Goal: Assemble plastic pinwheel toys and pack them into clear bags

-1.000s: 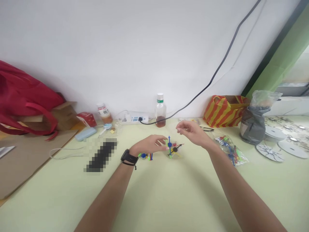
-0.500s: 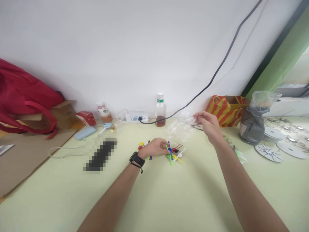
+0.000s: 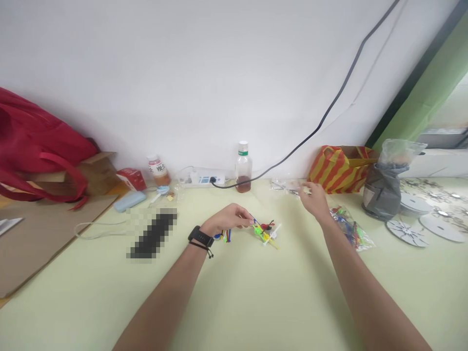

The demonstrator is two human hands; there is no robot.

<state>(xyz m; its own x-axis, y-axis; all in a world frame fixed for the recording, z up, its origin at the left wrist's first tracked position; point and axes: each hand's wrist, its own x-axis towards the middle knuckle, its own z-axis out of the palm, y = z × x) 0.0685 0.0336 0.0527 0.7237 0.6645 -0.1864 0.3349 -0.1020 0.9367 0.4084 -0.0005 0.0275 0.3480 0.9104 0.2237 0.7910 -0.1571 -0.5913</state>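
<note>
My left hand [image 3: 232, 218], wearing a black watch, is closed in a pinch on a blue plastic pointer [image 3: 256, 220] with an arrow tip. Just right of it lies a small heap of pointers, among them a green one [image 3: 258, 231], a yellow one [image 3: 271, 243], a white one [image 3: 272, 235] and a red one [image 3: 268, 226]. More small coloured pieces [image 3: 226, 236] show beneath my left wrist. At the back right, my right hand [image 3: 313, 199] has its fingers curled together beside flat clear plastic [image 3: 283, 185]; what they hold, if anything, cannot be made out.
A bottle [image 3: 243, 168] and a power strip [image 3: 204, 179] stand by the wall, a black cable [image 3: 318, 127] hanging across. Rightward are a bag of coloured pieces [image 3: 351, 229], a striped bag [image 3: 340, 168], a grey bag [image 3: 382, 190] and slotted discs [image 3: 406, 232]. A red bag [image 3: 40, 141] is left.
My right hand has come down slightly, and the puffed clear plastic by it now looks flat, farther back. My left hand has shifted a little left, drawing the blue pointer off the heap.
</note>
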